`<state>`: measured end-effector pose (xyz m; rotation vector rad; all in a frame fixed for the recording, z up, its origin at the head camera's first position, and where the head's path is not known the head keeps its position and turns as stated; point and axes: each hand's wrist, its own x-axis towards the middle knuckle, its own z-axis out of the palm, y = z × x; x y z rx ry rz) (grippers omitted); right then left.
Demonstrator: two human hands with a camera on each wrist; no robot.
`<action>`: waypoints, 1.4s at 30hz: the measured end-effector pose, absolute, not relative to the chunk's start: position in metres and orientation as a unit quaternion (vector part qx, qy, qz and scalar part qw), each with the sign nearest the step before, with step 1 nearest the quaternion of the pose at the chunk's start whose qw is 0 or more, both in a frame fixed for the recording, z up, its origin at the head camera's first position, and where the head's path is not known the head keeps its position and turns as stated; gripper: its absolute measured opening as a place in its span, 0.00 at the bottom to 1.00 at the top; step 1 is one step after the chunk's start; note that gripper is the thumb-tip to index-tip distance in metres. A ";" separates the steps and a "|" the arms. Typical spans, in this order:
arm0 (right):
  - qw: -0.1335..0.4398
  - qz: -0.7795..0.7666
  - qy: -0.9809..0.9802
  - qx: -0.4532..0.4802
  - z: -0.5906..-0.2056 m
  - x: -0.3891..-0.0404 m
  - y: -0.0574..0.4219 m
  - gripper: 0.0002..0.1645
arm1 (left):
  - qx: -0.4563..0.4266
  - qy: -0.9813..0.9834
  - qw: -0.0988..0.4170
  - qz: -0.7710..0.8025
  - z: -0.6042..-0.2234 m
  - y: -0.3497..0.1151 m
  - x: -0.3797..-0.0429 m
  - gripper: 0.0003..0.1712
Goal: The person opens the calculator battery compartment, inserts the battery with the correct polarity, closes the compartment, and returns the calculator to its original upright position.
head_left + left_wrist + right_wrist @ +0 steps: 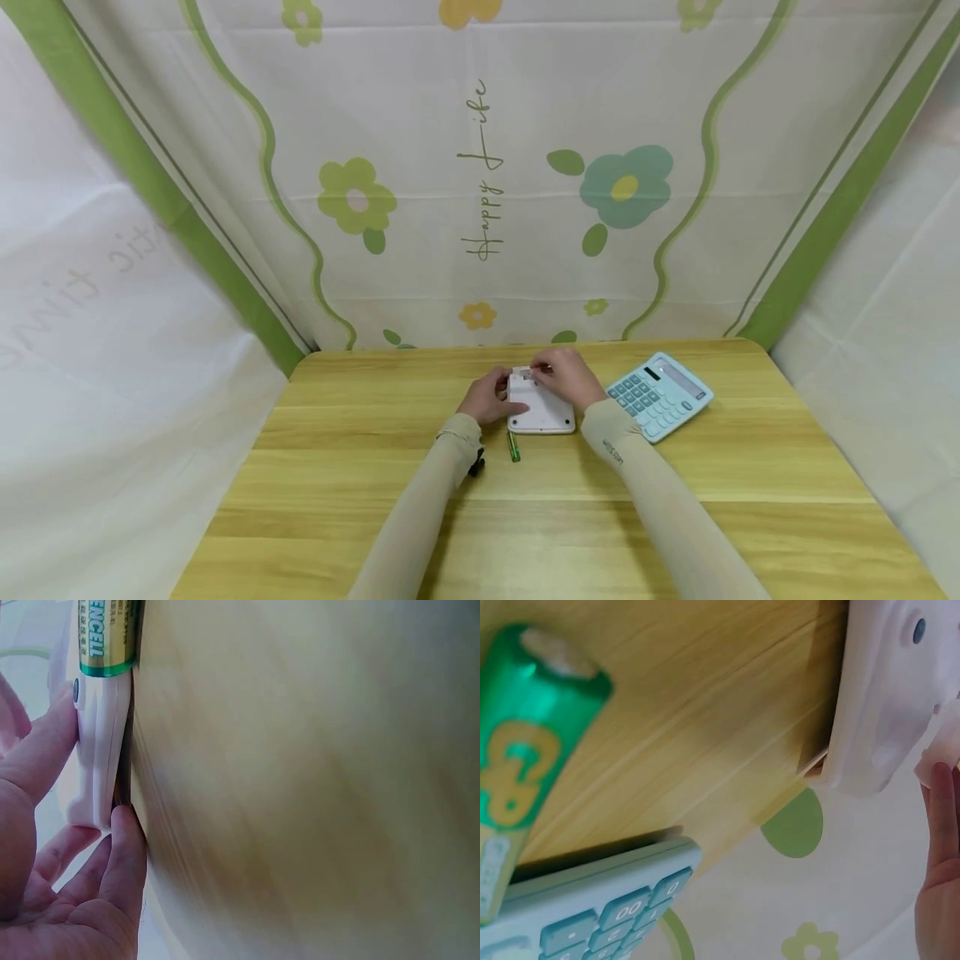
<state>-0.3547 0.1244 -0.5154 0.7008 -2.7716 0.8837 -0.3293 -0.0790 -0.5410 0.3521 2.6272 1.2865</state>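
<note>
A flat white device [542, 410] with dark round feet on its upward side lies on the table. My left hand [489, 397] grips its left edge, with the thumb on top and the other fingers along the side and the table. At the far end, by a small recess, my right hand [567, 377] pinches a small white cover [939, 746] between its fingertips. One green and gold battery [513, 447] lies at the device's near left corner. In the right wrist view another green battery [532, 742], marked GP, shows close to the camera; my right forearm overlaps that area in the head view.
A light blue calculator [660, 397] lies keys up just right of my right wrist. Behind the wooden table [352, 467], a white flowered cloth [420, 275] hangs at the far edge, with cloth on both sides too.
</note>
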 end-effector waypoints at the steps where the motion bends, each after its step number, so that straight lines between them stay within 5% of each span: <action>1: 0.075 0.295 -0.923 0.235 -0.515 -0.354 0.125 0.08 | 0.118 0.888 0.099 0.434 -0.541 -0.079 -0.330 0.40; 25: 0.109 0.336 -0.918 0.181 -0.505 -0.354 0.175 0.06 | 0.111 0.887 0.110 0.434 -0.544 -0.083 -0.324 0.44; 42: 0.082 0.342 -0.928 0.118 -0.499 -0.353 0.221 0.10 | 0.109 0.892 0.108 0.425 -0.537 -0.078 -0.326 0.42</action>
